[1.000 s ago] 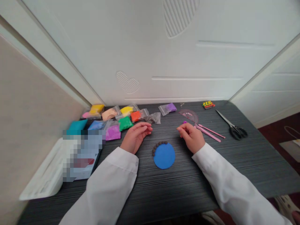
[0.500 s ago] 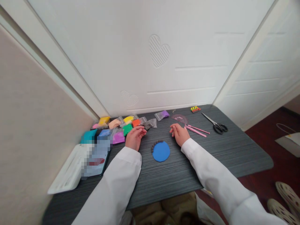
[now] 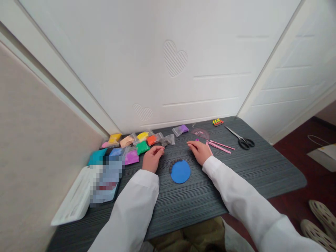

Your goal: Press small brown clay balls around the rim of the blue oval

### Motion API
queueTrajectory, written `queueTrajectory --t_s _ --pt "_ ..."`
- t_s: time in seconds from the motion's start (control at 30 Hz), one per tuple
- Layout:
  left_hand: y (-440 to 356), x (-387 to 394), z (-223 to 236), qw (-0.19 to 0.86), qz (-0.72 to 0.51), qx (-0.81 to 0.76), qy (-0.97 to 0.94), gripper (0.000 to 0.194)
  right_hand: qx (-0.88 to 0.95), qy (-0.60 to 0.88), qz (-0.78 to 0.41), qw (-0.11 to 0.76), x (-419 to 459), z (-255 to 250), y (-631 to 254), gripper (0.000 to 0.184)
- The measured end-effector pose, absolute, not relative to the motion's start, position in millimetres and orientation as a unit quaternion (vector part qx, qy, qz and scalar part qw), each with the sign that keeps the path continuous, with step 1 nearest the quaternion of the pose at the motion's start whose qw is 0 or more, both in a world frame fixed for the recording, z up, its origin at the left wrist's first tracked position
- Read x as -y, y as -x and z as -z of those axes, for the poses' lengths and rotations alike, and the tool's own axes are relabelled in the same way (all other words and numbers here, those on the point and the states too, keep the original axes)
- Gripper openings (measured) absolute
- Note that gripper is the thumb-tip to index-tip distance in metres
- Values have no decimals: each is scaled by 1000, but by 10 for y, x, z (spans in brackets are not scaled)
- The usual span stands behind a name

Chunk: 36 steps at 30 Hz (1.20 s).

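A flat blue clay disc (image 3: pixel 181 172) lies on the dark table, with several small dark grey clay lumps (image 3: pixel 171 166) along its upper left edge. To the upper left of it is my left hand (image 3: pixel 151 159), its thumb and fingers pinched together beside a bag of dark grey clay (image 3: pixel 166 140). My right hand (image 3: pixel 200 152), also closed in a pinch, is at the disc's upper right, next to pink clay tools (image 3: pixel 219 147). Anything between the fingertips of either hand is too small to make out.
Bagged clay in several colours, such as green clay (image 3: pixel 142 147) and purple clay (image 3: pixel 184 128), lies at the back left. A white tray (image 3: pixel 75 196) is at far left. Scissors (image 3: pixel 243 140), a protractor (image 3: pixel 201 133) and a small colourful piece (image 3: pixel 217 122) lie right.
Both hands' fingers have drawn together into pinches, having been looser and more curled before. The view has shifted slightly; the disc and its grey lumps stay put on the table.
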<state>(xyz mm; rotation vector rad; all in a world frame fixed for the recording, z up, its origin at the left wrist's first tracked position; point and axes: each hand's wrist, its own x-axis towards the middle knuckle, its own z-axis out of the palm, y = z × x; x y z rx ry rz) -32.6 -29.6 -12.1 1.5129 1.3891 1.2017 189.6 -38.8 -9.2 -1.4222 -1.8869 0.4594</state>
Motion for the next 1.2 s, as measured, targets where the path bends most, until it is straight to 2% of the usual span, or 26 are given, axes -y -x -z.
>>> queueTrajectory --t_s 0.07,0.13,0.27,0.37,0.5,0.63,0.97,1.1,1.2 --pt "319 305 122 358 -459 -549 -600 22 737 546 -176 357 377 65 -1876 24" --pt "309 313 122 336 -455 -559 -607 21 740 546 -172 355 368 38 -1850 33" --pt "296 320 100 240 -478 -596 -599 19 736 548 -164 362 348 7 -1794 41" --pt "305 318 78 167 -483 -614 -602 16 732 543 -166 377 336 5 -1768 38" --pt "302 311 76 126 -459 -616 -627 15 720 536 -175 403 324 14 -1775 24" --pt "245 292 75 112 -439 -612 -648 14 716 526 -199 414 312 22 -1805 14" --pt "206 260 70 124 -439 -614 -644 16 708 534 -203 415 357 -28 -1853 28" --pt "217 270 84 145 -446 -613 -636 17 706 530 -194 429 345 16 -1848 17" --pt "220 273 86 161 -454 -610 -629 18 714 518 -192 430 330 45 -1850 16"
